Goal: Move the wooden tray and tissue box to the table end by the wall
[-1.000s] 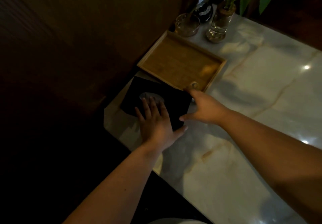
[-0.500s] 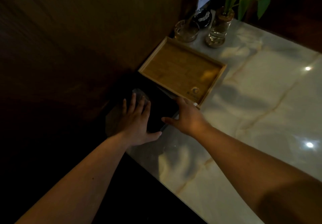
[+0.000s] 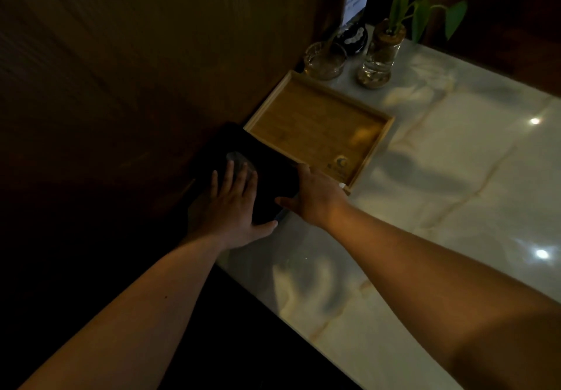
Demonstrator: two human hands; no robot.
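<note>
The tissue box (image 3: pixel 273 174) is dark, with a pale oval opening on top, and sits at the table's near left corner against the wooden wall. My left hand (image 3: pixel 233 207) lies flat on its top, fingers spread, thumb along the near edge. My right hand (image 3: pixel 315 198) holds the box's right side, its fingers reaching toward the tray's near corner. The wooden tray (image 3: pixel 312 122) is empty and lies just beyond the box, its long side against the wall.
The marble table (image 3: pixel 455 207) stretches away to the right. Past the tray stand a glass ashtray (image 3: pixel 324 60), a dark round object (image 3: pixel 353 37) and a glass vase with a green plant (image 3: pixel 379 55). The wooden wall (image 3: pixel 151 86) bounds the left side.
The tissue box has slid left to the wall with both hands on it. My right hand shifted from the tray's near corner to the box's right side.
</note>
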